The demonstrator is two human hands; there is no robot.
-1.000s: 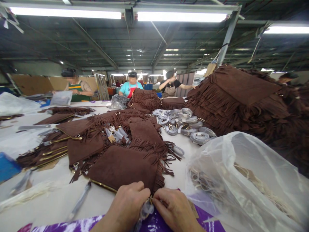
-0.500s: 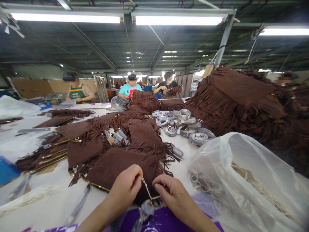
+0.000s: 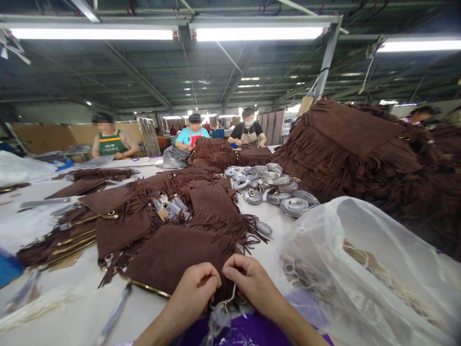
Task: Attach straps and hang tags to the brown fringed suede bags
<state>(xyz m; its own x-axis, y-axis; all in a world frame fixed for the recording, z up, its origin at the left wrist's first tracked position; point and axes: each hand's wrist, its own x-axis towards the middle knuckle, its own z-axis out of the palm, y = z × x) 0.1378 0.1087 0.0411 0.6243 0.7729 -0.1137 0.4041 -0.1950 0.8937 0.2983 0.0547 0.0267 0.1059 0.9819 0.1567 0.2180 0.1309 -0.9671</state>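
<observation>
String (image 3: 233,291), thin and white, running up from a small gold-coloured metal fitting (image 3: 225,306) to the pinched fingertips of the right hand (image 3: 252,283), at the near side of the white tabletop (image 3: 281,226). Just below the fitting, crumpled clear plastic wrapping (image 3: 219,318) over glossy purple plastic sheeting (image 3: 248,331). Just behind, a dark-brown, suede-like fringed pouch (image 3: 173,259) with gold-coloured edging, lying flat. Left hand (image 3: 198,286) curled, thumb and forefinger nearly closed, almost touching the right; cannot tell whether gripping any string.

Half a second ago, both hands farther apart, with string stretched up to the left fingertips; now close together. Across the tabletop, co-worker in a black top (image 3: 236,129), hands now lowered from holding up a brown fringed piece.

At right, large bulging translucent white plastic bag (image 3: 334,216), with whitish cords (image 3: 414,302) and brown card (image 3: 363,257) inside. At the left edge, part of a blue box (image 3: 7,269), contents hidden. Farther back, coiled grey straps (image 3: 295,206) in clear plastic.
</observation>
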